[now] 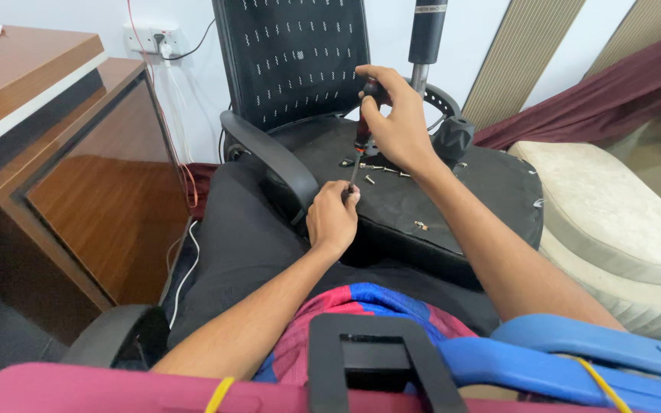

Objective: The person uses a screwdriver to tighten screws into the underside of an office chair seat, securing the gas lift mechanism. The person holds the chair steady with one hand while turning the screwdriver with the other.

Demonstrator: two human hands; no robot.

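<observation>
My right hand point(395, 122) grips the red and black handle of a screwdriver point(361, 141), held upright over a black office chair point(422, 191). My left hand point(332, 220) pinches the screwdriver's metal tip down at the front edge of the chair's seat cushion, beside the curved black armrest point(269, 157). Several loose screws point(380, 170) lie on the seat just behind the tip. The chair's mesh backrest point(292, 57) stands behind my hands.
A wooden desk point(78, 153) stands to the left, with a wall socket and cables point(158, 38) behind it. A cream cushion point(613, 214) lies at right. A chair gas cylinder point(426, 38) rises behind the seat. Black, blue and red parts point(376, 359) sit near me.
</observation>
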